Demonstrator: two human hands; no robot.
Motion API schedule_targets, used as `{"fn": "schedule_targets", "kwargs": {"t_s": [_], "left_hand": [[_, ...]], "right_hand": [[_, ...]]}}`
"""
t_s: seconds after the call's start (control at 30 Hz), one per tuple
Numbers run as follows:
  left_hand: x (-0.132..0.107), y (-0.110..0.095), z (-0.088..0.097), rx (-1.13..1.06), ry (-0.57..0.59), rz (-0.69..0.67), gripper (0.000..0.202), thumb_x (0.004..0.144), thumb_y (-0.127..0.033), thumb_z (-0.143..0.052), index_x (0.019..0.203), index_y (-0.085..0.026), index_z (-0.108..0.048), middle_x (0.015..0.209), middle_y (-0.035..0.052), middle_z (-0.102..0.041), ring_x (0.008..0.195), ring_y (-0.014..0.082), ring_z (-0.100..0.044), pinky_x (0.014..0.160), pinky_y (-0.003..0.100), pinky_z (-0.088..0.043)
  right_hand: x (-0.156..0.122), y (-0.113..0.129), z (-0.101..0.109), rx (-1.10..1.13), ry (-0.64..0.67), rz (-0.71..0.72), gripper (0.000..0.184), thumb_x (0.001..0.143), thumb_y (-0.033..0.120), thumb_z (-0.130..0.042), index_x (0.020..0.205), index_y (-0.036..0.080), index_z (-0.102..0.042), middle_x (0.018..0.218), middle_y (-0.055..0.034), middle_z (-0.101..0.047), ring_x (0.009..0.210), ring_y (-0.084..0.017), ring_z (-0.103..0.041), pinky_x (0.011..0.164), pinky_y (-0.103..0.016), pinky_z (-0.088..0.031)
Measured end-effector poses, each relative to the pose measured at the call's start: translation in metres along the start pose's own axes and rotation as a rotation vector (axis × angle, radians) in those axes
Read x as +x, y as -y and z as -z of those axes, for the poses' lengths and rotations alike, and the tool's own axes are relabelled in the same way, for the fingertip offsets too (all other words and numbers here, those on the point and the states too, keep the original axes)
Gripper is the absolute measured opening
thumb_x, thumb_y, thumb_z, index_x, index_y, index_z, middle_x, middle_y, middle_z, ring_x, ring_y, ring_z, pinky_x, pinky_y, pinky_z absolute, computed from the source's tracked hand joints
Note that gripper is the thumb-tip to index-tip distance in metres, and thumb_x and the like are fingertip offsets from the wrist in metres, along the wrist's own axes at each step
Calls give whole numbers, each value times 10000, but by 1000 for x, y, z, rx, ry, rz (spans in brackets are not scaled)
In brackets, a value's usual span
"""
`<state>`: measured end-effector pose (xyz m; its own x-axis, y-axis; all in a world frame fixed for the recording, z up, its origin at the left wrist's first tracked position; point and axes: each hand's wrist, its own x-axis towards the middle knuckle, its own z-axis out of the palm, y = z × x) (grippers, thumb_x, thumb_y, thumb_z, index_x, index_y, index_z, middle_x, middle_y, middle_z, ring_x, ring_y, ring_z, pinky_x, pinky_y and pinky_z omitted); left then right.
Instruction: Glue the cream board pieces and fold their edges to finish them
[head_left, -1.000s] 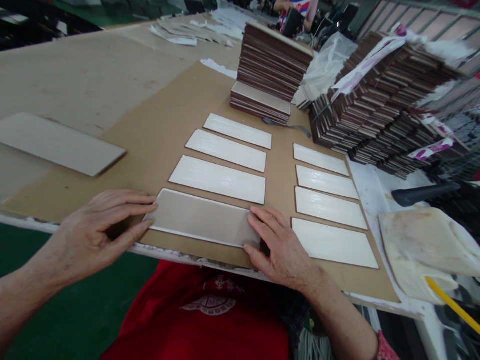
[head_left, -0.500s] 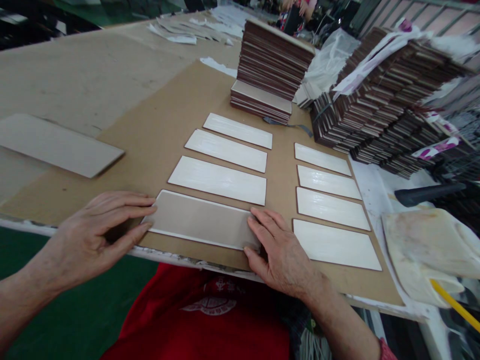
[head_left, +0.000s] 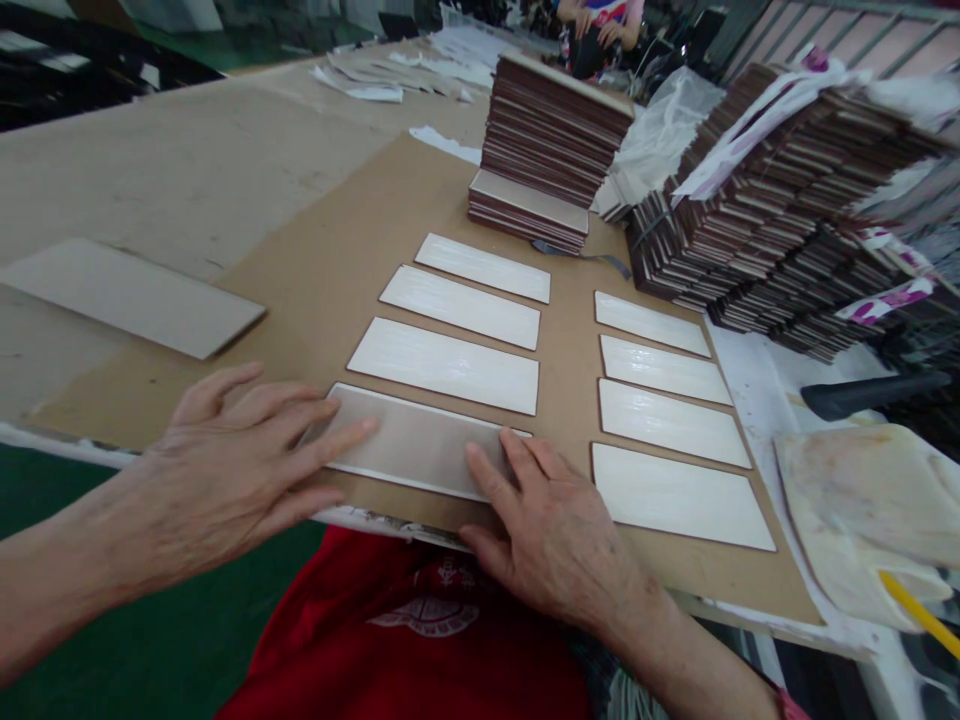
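Note:
A beige rectangular panel (head_left: 420, 450) lies over a slightly larger white-faced board, whose pale border shows around it at the table's front edge. My left hand (head_left: 247, 450) rests at its left end, fingers spread, the index finger over the surface. At the right end, my right hand (head_left: 555, 520) lies with its fingers stretched over the panel. Behind it are rows of shiny white boards, among them a near one (head_left: 450, 365); another column, with its nearest board (head_left: 682, 495), lies to the right.
A loose beige panel (head_left: 135, 295) lies at the left on the brown sheet (head_left: 300, 270). Dark-edged boards form a stack (head_left: 551, 140) at the back and bigger piles (head_left: 780, 210) at the right. A stained cloth or glove (head_left: 862, 500) lies right. Another person's hands (head_left: 600, 25) show far back.
My left hand has shifted onto the panel's left end, its fingers spreading. My right index finger has moved leftward over the panel's face. The view has shifted slightly.

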<state>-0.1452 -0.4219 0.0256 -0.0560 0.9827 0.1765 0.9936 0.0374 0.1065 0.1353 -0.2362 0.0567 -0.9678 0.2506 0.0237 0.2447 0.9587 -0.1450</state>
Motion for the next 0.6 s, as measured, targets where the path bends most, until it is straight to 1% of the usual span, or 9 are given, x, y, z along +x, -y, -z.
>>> {"fn": "schedule_targets", "kwargs": {"t_s": [0.07, 0.1, 0.13, 0.17, 0.23, 0.37, 0.43, 0.5, 0.6], "left_hand": [[6, -13, 3, 143, 57, -106, 827, 774, -757, -662, 1513, -453, -450, 1231, 95, -678, 1280, 428, -539, 1203, 731, -190], [8, -17, 5, 205, 73, -138, 939, 693, -817, -694, 1518, -445, -445, 1201, 111, -673, 1259, 441, -545, 1199, 739, -189], [11, -21, 5, 250, 79, -153, 998, 636, -851, -710, 1508, -434, -463, 1179, 120, -668, 1239, 446, -552, 1199, 739, -192], [12, -23, 6, 270, 78, -156, 1007, 611, -864, -716, 1488, -422, -493, 1169, 126, -663, 1227, 443, -558, 1203, 734, -191], [12, -21, 6, 282, 79, -152, 955, 635, -870, -692, 1448, -391, -546, 1182, 140, -650, 1219, 441, -564, 1202, 740, -184], [5, -5, 5, 229, 96, -146, 852, 732, -844, -629, 1422, -347, -579, 1252, 154, -622, 1243, 456, -545, 1176, 767, -194], [-1, 3, 2, 164, 102, -136, 812, 784, -802, -617, 1469, -374, -524, 1330, 144, -594, 1286, 442, -520, 1172, 737, -247], [-6, 9, -2, 101, 106, -128, 804, 831, -765, -600, 1532, -413, -426, 1435, 130, -539, 1339, 415, -488, 1166, 679, -314], [-10, 14, -7, 55, 98, -133, 822, 861, -753, -571, 1580, -448, -312, 1532, 111, -473, 1396, 393, -453, 1164, 633, -345]], "right_hand": [[3, 5, -1, -10, 16, -18, 771, 877, 670, -686, 1495, 233, -538, 1465, -268, -547, 1241, -463, -563, 865, -624, -592], [4, 6, -1, -17, 22, -26, 789, 852, 707, -691, 1483, 254, -548, 1476, -266, -537, 1227, -464, -568, 839, -620, -596], [4, 7, -2, -23, 28, -33, 797, 840, 727, -689, 1470, 257, -558, 1490, -263, -525, 1222, -460, -569, 840, -618, -592], [4, 6, -3, -28, 29, -35, 799, 841, 736, -680, 1462, 246, -565, 1503, -262, -515, 1226, -453, -568, 862, -620, -582], [2, 3, -4, -32, 37, -27, 785, 872, 728, -649, 1460, 216, -563, 1523, -247, -506, 1268, -435, -549, 940, -630, -546], [-11, -5, -4, -38, 36, -29, 734, 923, 681, -623, 1444, 167, -573, 1530, -188, -532, 1335, -413, -505, 1031, -631, -483], [-20, -11, -2, -52, 18, -46, 715, 929, 656, -637, 1437, 156, -576, 1526, -170, -544, 1343, -412, -497, 1057, -639, -454], [-30, -17, 3, -59, -9, -47, 674, 946, 626, -635, 1422, 152, -586, 1530, -158, -544, 1354, -408, -488, 1088, -646, -424], [-40, -30, 16, -35, -95, -49, 552, 1020, 553, -545, 1399, 156, -599, 1557, -142, -517, 1385, -380, -473, 1111, -628, -422]]}}
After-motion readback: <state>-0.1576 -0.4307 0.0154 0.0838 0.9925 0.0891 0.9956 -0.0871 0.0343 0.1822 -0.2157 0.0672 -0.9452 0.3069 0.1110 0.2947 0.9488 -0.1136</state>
